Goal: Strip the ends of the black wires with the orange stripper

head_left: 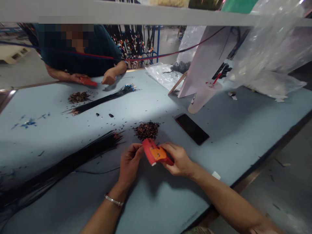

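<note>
At eight o'clock in the view lies a black wire bundle (73, 159). A thin black wire (97, 172) runs right to the left hand (130, 161), at seven, pinched around it. A clippings pile (147, 130) sits near centre, just beyond the red-and-orange tool (158, 154) at six. The right hand (179, 161), at five, grips the tool's handle end. A phone (192, 129) lies just past three.

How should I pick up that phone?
Probably by its two long edges, thumb on one and fingers on the other, at the near end, coming from above. The phone lies flat on the table, so only its thin edges offer a pinch, and its near end points toward your side. Your right hand holds the red tool, so free it first.
</note>
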### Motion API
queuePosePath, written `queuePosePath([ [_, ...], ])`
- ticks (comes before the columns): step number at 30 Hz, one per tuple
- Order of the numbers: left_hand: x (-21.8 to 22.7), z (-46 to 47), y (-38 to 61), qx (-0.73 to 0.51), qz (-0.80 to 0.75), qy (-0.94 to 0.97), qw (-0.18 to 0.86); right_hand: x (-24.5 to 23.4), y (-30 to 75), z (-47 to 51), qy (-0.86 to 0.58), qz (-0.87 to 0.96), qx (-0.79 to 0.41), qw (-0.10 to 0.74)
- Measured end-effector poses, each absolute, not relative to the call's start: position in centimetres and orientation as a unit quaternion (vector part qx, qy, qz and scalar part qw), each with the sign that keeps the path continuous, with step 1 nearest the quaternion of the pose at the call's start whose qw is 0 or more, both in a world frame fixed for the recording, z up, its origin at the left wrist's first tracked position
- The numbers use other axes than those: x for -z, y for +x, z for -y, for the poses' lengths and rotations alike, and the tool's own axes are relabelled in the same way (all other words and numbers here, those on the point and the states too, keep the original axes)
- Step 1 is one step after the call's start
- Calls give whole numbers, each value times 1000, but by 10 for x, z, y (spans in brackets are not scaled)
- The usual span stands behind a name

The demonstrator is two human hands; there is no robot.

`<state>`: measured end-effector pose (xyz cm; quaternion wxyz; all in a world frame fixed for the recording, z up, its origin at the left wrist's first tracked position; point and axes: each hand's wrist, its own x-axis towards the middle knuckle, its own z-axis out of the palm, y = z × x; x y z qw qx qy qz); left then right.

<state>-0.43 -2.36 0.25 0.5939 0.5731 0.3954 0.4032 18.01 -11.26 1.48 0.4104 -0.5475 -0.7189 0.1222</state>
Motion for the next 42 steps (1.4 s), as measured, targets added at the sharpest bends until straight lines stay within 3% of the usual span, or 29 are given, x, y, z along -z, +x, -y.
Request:
queuePosePath([
  [8,0,24,-4,-418,-348,565,620,0,172,101,-532,768,28,357],
  [15,2,23,-2,-398,-346,544,653,4,176,97,-547,752,19,367],
  [26,-7,24,-2,-366,-348,615,605,5,175,95,-550,753,7,360],
  [42,0,21,-3,-361,-357,597,621,3,174,94,-569,766,61,293],
])
